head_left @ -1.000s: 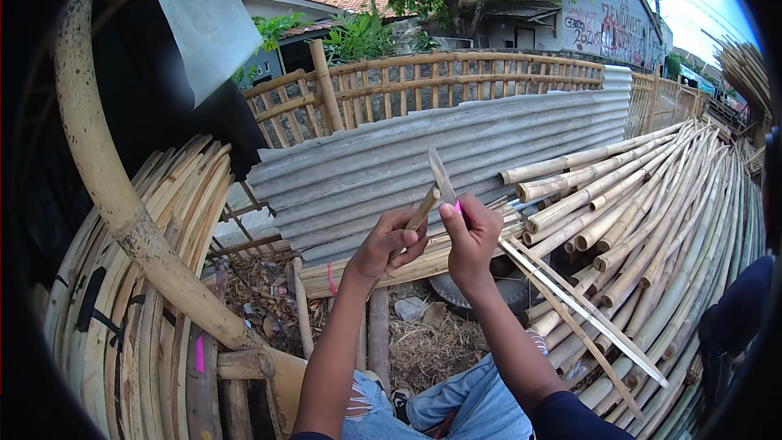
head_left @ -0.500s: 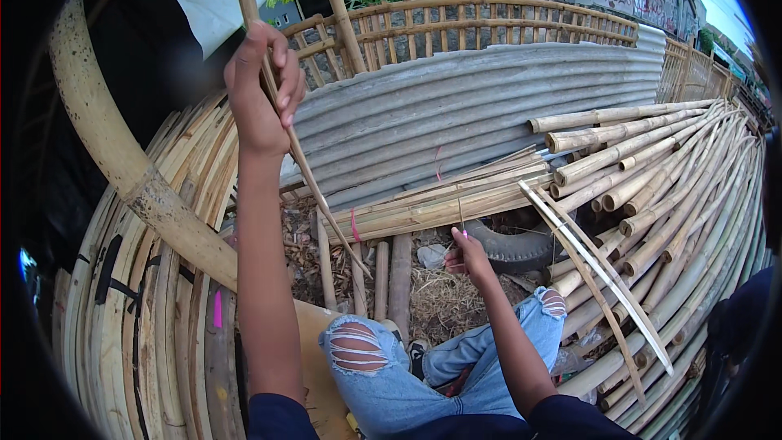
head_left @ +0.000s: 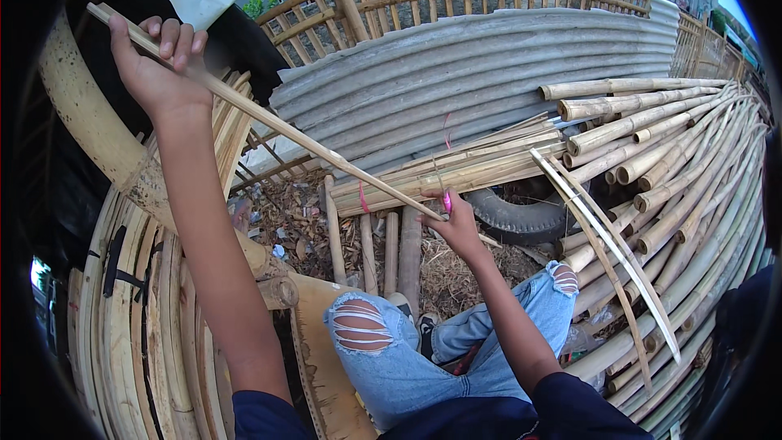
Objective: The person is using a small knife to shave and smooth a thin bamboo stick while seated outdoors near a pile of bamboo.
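Note:
My left hand (head_left: 163,65), raised at the upper left, is closed round the upper part of a long bamboo strip (head_left: 285,130). The strip slants down to the right, and its lower end meets my right hand (head_left: 458,226). In my right hand is a thin, narrow-bladed knife (head_left: 446,200) with some pink at its grip, its blade pointing up. The knife lies against the strip's lower end; the exact contact is too small to make out. Behind my right hand rests a bundle of split bamboo strips (head_left: 481,165), tied with pink string.
Bamboo poles (head_left: 676,163) are piled at the right, with two curved strips (head_left: 607,253) leaning on them. A tyre (head_left: 521,216) lies beyond my right hand. Split bamboo (head_left: 130,326) and a thick pole (head_left: 98,122) stand left. Corrugated sheeting (head_left: 481,73) closes the back.
My left hand has swung left, tilting the strip from steep to slanting. My right hand has risen slightly to the left and now meets the strip's lower end with the knife.

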`<state>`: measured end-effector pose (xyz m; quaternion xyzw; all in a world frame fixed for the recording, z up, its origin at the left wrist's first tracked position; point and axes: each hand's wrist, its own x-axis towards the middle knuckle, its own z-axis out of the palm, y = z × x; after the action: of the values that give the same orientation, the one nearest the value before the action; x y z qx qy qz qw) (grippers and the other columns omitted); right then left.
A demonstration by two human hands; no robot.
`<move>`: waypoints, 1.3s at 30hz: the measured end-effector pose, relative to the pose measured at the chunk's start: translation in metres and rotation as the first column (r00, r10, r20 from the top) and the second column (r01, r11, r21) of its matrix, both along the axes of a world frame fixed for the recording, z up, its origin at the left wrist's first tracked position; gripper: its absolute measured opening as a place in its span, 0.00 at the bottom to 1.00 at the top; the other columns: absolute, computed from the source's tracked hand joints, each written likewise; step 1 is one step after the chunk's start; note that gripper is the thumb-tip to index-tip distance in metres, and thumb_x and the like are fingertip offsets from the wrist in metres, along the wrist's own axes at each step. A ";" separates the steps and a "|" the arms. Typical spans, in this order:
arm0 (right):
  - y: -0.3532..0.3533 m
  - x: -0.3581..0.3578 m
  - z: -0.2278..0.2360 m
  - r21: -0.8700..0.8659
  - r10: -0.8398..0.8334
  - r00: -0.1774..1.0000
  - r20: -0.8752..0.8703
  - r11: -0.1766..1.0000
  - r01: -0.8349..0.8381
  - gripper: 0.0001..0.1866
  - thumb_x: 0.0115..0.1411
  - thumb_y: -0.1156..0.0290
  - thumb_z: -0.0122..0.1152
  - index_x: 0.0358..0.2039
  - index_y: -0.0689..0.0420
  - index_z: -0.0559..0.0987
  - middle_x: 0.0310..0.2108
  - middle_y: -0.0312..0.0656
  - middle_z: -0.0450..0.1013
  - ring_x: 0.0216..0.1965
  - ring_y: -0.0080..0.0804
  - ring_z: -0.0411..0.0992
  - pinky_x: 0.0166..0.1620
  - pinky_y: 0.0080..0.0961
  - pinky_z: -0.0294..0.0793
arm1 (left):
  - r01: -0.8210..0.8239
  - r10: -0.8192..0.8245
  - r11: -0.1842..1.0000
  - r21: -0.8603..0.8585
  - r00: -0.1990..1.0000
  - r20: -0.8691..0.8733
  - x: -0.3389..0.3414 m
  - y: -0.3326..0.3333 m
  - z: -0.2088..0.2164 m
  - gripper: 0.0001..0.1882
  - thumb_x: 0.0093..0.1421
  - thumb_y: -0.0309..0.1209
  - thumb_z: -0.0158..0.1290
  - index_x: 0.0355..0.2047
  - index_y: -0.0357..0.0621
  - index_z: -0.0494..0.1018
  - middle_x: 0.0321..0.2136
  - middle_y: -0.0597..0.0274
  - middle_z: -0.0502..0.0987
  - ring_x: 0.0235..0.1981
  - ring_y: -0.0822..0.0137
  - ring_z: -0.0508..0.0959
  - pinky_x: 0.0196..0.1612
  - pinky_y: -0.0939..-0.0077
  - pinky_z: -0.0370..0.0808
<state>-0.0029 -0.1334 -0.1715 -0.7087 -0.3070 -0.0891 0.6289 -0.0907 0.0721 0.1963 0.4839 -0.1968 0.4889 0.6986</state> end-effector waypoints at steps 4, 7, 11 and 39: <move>-0.037 0.032 0.017 0.095 0.095 0.974 -0.205 0.993 -0.076 0.22 0.40 0.73 0.74 0.21 0.57 0.63 0.21 0.37 0.70 0.24 0.21 0.67 0.29 0.20 0.67 | 0.088 -0.086 0.994 -0.064 0.996 0.026 0.023 0.033 -0.012 0.26 0.58 0.56 0.46 0.19 0.48 0.59 0.09 0.72 0.52 0.09 0.75 0.52 0.25 0.76 0.63; -0.071 0.036 0.035 0.127 0.066 0.984 -0.166 0.991 -0.045 0.27 0.38 0.76 0.74 0.19 0.53 0.57 0.20 0.37 0.69 0.25 0.17 0.66 0.29 0.18 0.66 | 0.221 -0.216 0.970 -0.098 0.974 0.063 0.044 0.051 -0.028 0.28 0.58 0.59 0.44 0.16 0.48 0.60 0.08 0.71 0.53 0.08 0.74 0.53 0.30 0.72 0.70; -0.122 0.037 0.041 0.202 0.041 0.969 -0.245 0.979 0.009 0.27 0.37 0.76 0.73 0.19 0.52 0.56 0.22 0.39 0.71 0.28 0.19 0.67 0.32 0.18 0.67 | 0.418 -0.404 0.887 -0.197 0.908 0.109 0.086 0.034 -0.067 0.31 0.58 0.62 0.38 0.14 0.49 0.60 0.07 0.70 0.54 0.07 0.73 0.53 0.36 0.67 0.74; -0.478 -0.038 -0.163 -0.624 -0.887 0.438 0.146 0.261 0.736 0.19 0.44 0.63 0.68 0.21 0.65 0.71 0.13 0.48 0.63 0.15 0.40 0.58 0.23 0.35 0.60 | 0.043 -0.919 0.235 -0.971 0.334 -0.208 0.085 -0.263 -0.469 0.14 0.62 0.38 0.41 0.40 0.40 0.64 0.49 0.47 0.70 0.54 0.52 0.69 0.55 0.50 0.67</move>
<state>-0.0405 -0.6110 -0.3342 -0.9269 0.1705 -0.2135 0.2571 -0.0053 -0.1906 -0.2726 0.1119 0.2439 -0.0578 0.9616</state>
